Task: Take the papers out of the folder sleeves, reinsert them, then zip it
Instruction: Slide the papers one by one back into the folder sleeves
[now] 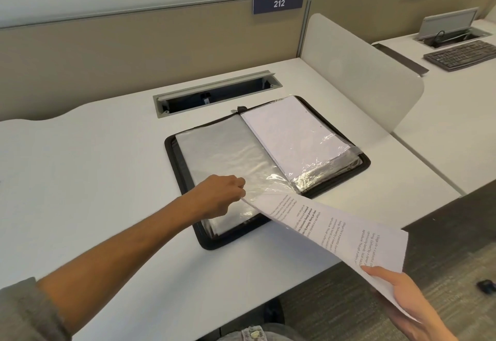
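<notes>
Looking down from our head camera, we see our left hand [224, 195] pinching the clear sleeve [228, 158] edge of the open folder [365, 162] on the counter [94, 166]. Right of those fingers, our right hand [402, 297] grips a printed paper [335, 230], thumb on top.

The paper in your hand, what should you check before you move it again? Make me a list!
1. Right hand holds the paper: ok.
2. Left hand pinches the plastic sleeve at its near edge: ok.
3. Paper's far end is at the sleeve's mouth: ok.
4. Paper going in or coming out: cannot tell.
5. Folder lies open and flat on the desk: ok.
6. Zipper free to close: not ok, paper sticks out.
</notes>
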A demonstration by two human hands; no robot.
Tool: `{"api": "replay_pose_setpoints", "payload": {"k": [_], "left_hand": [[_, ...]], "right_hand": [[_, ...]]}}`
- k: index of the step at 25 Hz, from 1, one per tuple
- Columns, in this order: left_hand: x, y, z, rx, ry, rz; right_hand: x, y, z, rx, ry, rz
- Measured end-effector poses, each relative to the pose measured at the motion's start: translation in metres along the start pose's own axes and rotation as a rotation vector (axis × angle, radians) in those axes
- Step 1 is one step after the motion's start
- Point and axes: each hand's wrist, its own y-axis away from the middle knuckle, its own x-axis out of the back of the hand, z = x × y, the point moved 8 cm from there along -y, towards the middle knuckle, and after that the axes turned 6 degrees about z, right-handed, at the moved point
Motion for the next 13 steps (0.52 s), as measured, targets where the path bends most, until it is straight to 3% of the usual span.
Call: {"api": "replay_pose_setpoints", "payload": {"k": [4, 13], "left_hand": [[0.003, 0.011, 0.002, -0.004, 0.058, 0.087], [0.006, 0.018, -0.004, 0.067, -0.012, 0.053]], "right_hand": [[0.001, 0.007, 0.019, -0.004, -0.018, 0.147], [-0.013, 0.032, 0.027, -0.018, -0.107, 0.267]]}}
